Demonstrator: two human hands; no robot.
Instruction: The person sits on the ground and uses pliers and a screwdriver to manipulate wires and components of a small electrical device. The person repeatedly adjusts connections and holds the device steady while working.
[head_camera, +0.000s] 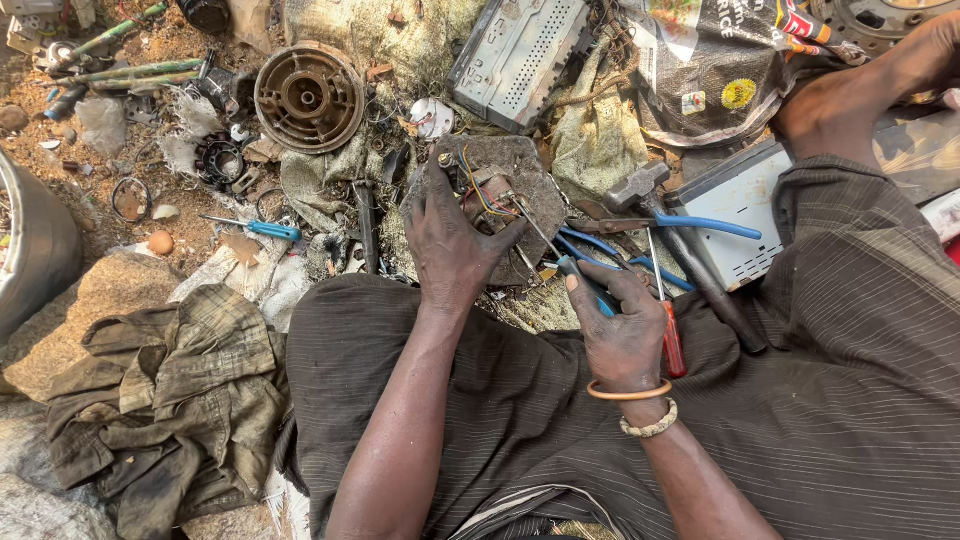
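1. The left hand (447, 240) covers much of the small wired part (487, 192).
2. The right hand (622, 330) hides the blue-handled screwdriver (560, 255) grip.
3. The metal rim (880, 18) is cut off by the top edge.
4. The grey drum (35, 245) runs off the left edge.

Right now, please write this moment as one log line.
left hand: holds small wired metal part | right hand: blue-handled screwdriver, tip on part | support: flat grey stone
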